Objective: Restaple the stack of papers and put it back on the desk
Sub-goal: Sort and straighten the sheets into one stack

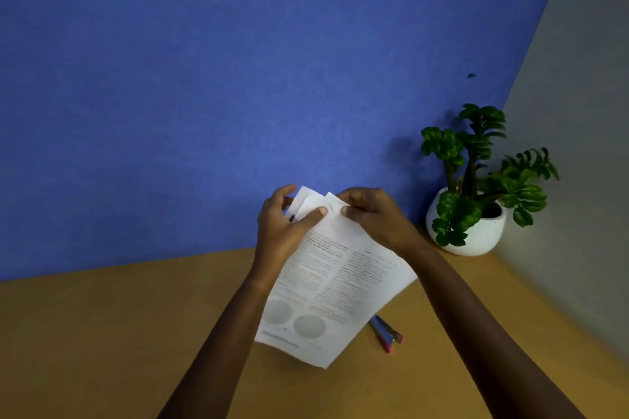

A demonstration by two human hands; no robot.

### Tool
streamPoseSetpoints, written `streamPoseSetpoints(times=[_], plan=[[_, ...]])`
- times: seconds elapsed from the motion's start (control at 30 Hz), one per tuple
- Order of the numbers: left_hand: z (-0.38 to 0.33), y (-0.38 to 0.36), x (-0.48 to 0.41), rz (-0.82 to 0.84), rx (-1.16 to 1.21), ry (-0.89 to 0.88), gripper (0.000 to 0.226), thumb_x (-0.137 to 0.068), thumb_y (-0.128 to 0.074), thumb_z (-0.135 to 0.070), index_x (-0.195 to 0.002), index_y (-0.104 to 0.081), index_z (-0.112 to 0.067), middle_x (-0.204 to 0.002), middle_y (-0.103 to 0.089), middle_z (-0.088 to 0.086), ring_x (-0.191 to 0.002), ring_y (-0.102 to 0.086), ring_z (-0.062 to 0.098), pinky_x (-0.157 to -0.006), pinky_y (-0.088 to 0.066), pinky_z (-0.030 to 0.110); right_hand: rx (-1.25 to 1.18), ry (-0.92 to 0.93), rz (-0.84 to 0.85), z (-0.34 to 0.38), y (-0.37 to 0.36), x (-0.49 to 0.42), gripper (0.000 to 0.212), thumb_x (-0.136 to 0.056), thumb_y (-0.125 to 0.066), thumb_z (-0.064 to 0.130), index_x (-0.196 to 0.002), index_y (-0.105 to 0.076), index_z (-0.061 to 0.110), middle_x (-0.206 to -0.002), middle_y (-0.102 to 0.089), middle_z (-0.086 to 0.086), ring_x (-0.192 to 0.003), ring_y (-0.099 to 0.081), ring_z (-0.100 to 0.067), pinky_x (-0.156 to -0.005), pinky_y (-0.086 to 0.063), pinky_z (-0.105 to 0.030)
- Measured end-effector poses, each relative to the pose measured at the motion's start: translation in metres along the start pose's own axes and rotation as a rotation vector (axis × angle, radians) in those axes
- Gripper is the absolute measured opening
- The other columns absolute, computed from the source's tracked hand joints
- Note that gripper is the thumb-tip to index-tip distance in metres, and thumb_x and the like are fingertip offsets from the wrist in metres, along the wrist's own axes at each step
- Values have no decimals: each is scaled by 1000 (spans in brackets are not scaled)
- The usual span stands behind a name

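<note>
A stack of printed white papers [335,286] is held up above the wooden desk [119,333], tilted, with its top sheets fanned apart. My left hand [282,224] grips the upper left corner, thumb pressed on the front sheet. My right hand [371,214] pinches the top edge just to the right of it. A pink and metal stapler [388,333] lies on the desk below the papers' lower right side, partly hidden by them.
A green plant in a round white pot [476,231] stands in the desk's far right corner. A blue wall [238,78] runs behind the desk and a grey wall [585,146] closes the right side.
</note>
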State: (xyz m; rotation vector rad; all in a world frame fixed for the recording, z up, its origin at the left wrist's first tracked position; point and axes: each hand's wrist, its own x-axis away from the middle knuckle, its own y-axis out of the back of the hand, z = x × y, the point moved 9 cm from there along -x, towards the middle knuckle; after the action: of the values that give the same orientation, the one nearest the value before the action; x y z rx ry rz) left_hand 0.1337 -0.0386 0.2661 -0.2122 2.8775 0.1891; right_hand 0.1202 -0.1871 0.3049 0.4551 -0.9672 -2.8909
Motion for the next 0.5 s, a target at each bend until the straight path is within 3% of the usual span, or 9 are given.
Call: streamPoseSetpoints(times=[0.07, 0.13, 0.27, 0.37, 0.5], plan=[[1, -5, 2, 93, 38, 32, 20, -73, -73, -26, -87, -58, -27, -85, -64, -8, -70, -64, 6, -53, -49, 10, 35, -4, 25, 1, -1, 0, 19, -91, -48, 5, -97, -65, 9, -96, -66, -5, -87, -61, -19, -76, -48, -30], [2, -7, 5, 140, 79, 49, 11, -75, -71, -26, -73, -61, -24, -65, -69, -9, -56, -66, 4, -43, -47, 10, 56, -4, 26, 1, -2, -1, 20, -92, -48, 6, -101, -65, 8, -103, -67, -9, -90, -62, -21, -77, -48, -29], [0, -8, 8, 118, 127, 34, 18, -77, -69, -25, -62, -60, -22, -51, -66, -8, -46, -62, 2, -42, -48, 11, 140, 52, -89, 7, 1, 2, 21, -90, -52, 10, -108, -62, 13, -111, -67, -4, -98, -60, -16, -82, -44, -25], [-2, -7, 8, 65, 155, 19, 18, -79, -68, -23, -62, -60, -21, -57, -64, -5, -45, -61, 0, -42, -48, 10, 319, 167, -324, 18, 9, 14, 22, -87, -57, 12, -108, -62, 12, -112, -65, -8, -104, -57, -23, -92, -46, -36], [-1, -11, 12, 74, 178, 19, 18, -81, -65, -22, -63, -61, -24, -49, -66, -16, -48, -62, -2, -42, -47, 9, 444, 160, -435, 17, 3, 25, 21, -86, -59, 19, -101, -67, 7, -113, -65, -14, -105, -56, -29, -90, -42, -36]])
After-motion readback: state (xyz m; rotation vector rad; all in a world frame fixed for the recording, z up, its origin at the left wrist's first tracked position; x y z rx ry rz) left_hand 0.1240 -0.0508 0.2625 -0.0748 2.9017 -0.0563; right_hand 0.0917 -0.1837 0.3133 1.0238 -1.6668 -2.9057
